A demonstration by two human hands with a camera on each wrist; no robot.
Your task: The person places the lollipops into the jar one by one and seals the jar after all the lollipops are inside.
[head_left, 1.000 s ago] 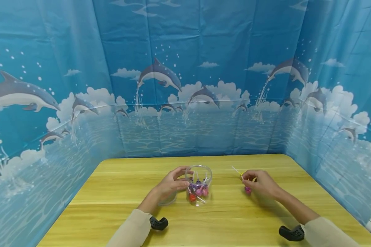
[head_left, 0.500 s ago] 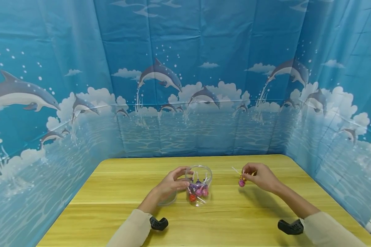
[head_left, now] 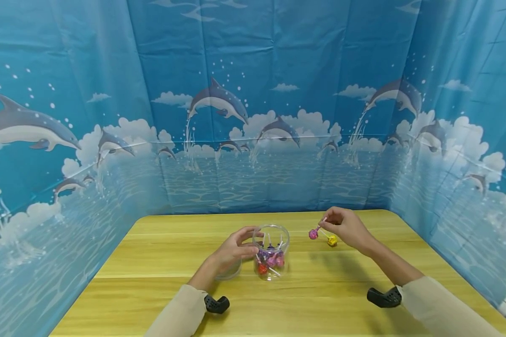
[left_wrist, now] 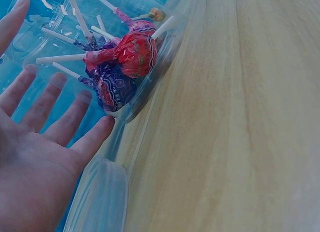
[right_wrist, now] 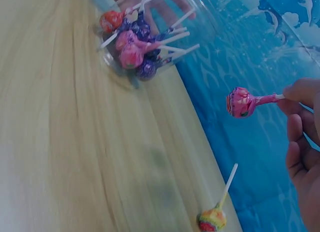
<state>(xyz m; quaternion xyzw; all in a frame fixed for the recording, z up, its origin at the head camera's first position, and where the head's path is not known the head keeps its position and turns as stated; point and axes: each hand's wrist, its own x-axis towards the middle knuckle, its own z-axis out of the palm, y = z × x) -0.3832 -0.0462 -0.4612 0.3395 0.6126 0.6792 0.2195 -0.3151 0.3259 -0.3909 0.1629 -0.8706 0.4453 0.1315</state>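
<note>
A clear round jar stands upright on the table, holding several wrapped lollipops in red, purple and pink. My left hand rests against the jar's left side; the left wrist view shows its fingers straight and spread, with the red lollipop behind the clear wall. To the right of the jar, my right hand pinches a pink lollipop by its white stick, up off the table, with the candy head pointing left. Below that hand a yellow lollipop lies on the table, its stick free.
A clear round lid-like piece lies left of the jar, partly under my left hand. The wooden table ends at a blue dolphin-print curtain at the back and sides.
My right hand has picked the pink lollipop up from beside the yellow one and moved it up and left, its head swinging toward the jar. The left hand and jar have stayed put.
</note>
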